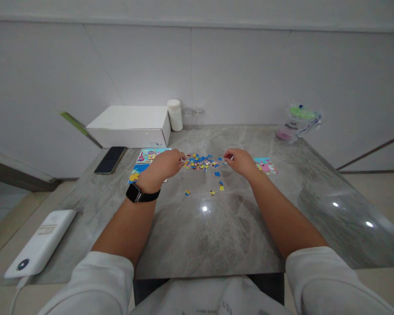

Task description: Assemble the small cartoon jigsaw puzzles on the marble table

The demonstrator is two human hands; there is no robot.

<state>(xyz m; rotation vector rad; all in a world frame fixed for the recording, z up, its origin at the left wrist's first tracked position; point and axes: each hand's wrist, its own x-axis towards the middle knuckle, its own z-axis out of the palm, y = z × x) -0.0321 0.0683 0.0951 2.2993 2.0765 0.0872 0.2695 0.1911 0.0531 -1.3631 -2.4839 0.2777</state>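
Note:
A heap of small jigsaw puzzle pieces (202, 162), blue, yellow and pink, lies mid-table. My left hand (169, 165), wearing a black watch (134, 193), is at the heap's left edge with its fingers curled together. Whatever its fingertips hold, if anything, is too small to make out. On the other side, my right hand (239, 162) has thumb and fingers drawn into a pinch beside a few stray pieces. What sits in that pinch cannot be made out. Nearer me lie loose pieces: a blue one (216, 174), a yellow-blue one (221, 186) and others. Under my left wrist a colourful picture sheet (147, 155) is partly covered.
A pink-and-blue picture card (265, 166) lies beyond my right wrist. At the left are a phone (110, 160), a white power bank (41, 243) with a cable, and a white box (128, 127). A white bottle (175, 116), glasses (198, 119) and a plastic-wrapped cup (297, 122) stand at the back.

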